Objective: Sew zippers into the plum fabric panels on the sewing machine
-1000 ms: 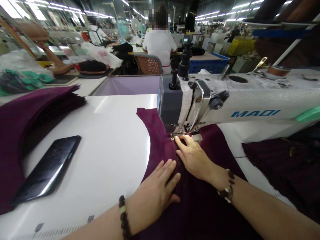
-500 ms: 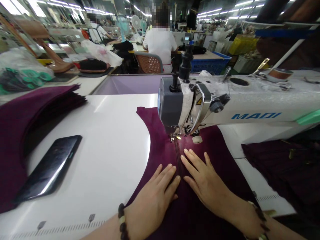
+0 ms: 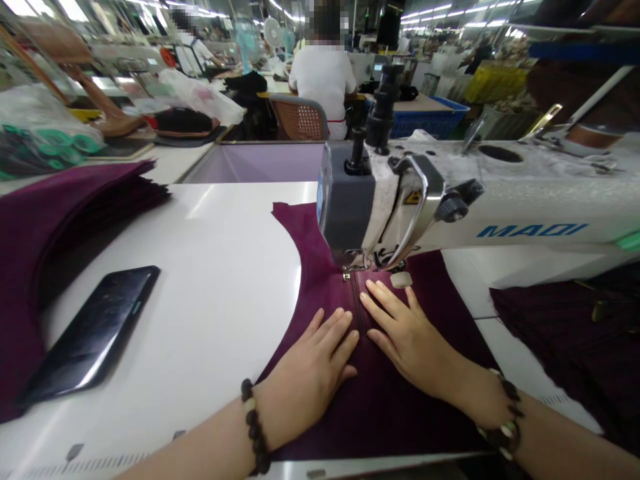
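Note:
A dark purple fabric piece (image 3: 320, 280) with a zipper lies under the head of a white sewing machine (image 3: 450, 200). My left hand (image 3: 310, 373) lies flat on the fabric, fingers stretched out, just left of the zipper line. On the right of that line my right hand (image 3: 410, 333) also presses flat, fingertips close to the presser foot (image 3: 353, 270). Both wrists wear bead bracelets.
A black phone (image 3: 95, 333) lies on the white table (image 3: 210, 287) at the left. A stack of purple fabric pieces (image 3: 55, 220) sits at the far left, more dark fabric (image 3: 570, 333) at the right. A person in white (image 3: 324, 80) sits ahead, back turned.
My right hand drew back from the needle, flattened on the fabric, and has now slid forward again toward the presser foot. The left hand stayed flat.

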A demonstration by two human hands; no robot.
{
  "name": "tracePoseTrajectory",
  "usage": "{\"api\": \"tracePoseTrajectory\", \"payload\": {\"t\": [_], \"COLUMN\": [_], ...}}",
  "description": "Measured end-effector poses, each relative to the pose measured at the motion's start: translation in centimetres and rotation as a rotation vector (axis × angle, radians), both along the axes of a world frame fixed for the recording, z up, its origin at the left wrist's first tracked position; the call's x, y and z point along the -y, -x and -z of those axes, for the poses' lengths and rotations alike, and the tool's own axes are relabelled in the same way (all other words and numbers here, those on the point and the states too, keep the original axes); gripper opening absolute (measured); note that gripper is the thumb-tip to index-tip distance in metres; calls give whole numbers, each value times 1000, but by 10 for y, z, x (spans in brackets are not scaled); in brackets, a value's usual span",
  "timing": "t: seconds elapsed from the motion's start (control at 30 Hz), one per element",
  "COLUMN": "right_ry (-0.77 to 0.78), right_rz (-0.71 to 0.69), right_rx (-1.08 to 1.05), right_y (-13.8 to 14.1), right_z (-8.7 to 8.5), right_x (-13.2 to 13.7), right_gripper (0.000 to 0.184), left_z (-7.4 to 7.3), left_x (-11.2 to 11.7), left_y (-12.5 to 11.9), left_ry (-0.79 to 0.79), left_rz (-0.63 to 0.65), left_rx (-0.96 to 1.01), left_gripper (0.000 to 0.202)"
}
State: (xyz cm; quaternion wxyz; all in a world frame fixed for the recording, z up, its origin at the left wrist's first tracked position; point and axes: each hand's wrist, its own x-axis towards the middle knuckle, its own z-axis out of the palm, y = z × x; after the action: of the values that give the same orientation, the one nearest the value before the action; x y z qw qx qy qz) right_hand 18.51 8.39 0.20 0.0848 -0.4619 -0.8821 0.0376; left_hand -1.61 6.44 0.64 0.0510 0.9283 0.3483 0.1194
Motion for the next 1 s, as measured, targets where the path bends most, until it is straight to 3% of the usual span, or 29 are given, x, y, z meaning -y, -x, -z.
{"api": "tracePoseTrajectory", "payload": {"t": [0.43, 0.63, 0.87, 1.0], "right_ry": [9, -10, 51, 73], "right_rz": [-39, -55, -104, -110], "right_rx": [-26, -32, 127, 88], "right_y": [0, 2, 5, 8], "right_z": [-3, -3, -19, -26], "right_x": [-38, -52, -66, -74], "right_gripper": [43, 33, 27, 30], "left_z": [-3, -1, -3, -3], "left_x": [-35, -52, -66, -73], "left_y": [1, 1, 4, 7], "left_ry": [14, 31, 35, 47], "left_rz": [8, 7, 14, 29], "left_rx": [-56, -64, -6, 27], "left_gripper": [37, 36, 33, 28]}}
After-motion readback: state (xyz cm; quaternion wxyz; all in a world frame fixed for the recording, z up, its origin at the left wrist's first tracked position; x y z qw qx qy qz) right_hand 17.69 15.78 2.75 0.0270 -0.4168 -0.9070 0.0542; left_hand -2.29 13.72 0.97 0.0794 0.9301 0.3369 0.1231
